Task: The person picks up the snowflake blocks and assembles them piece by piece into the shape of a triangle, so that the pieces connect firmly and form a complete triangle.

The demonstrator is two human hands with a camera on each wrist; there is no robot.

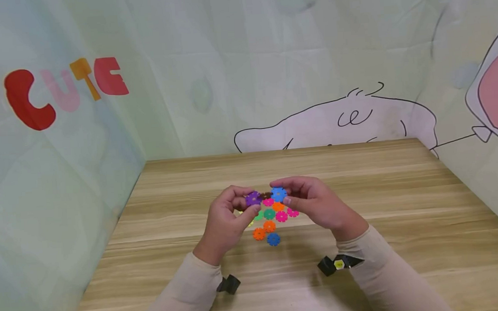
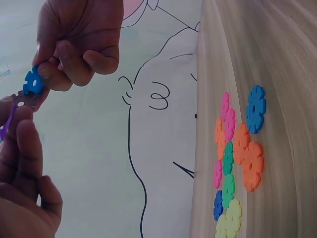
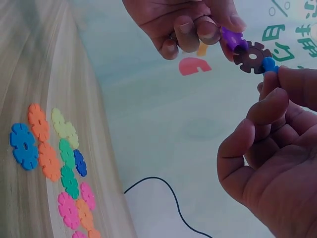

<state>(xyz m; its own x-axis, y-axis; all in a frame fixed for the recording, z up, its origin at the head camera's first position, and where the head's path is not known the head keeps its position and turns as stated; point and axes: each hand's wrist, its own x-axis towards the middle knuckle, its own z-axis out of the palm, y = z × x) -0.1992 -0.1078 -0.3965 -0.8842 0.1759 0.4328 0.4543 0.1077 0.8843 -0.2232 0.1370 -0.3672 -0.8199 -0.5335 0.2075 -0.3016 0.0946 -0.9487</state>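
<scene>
My left hand (image 1: 225, 223) pinches a purple notched disc (image 1: 253, 198) between thumb and fingers. A light blue notched disc (image 1: 279, 194) is held by my right hand (image 1: 320, 203), gripped at its edge. Between these two sits a dark brown notched disc (image 3: 252, 56), set crosswise to them. In the right wrist view the purple disc (image 3: 233, 38) and the blue disc (image 3: 269, 64) meet opposite edges of the brown one, making a short chain. Both hands hold this chain raised above the wooden table (image 1: 169, 189).
Several loose flower-shaped discs lie on the table below the hands. Among them are an orange disc (image 1: 259, 234), a blue disc (image 1: 273, 239), a green disc (image 1: 269, 213) and a pink disc (image 1: 281, 216). A printed cloth backdrop (image 1: 176, 84) stands behind the table.
</scene>
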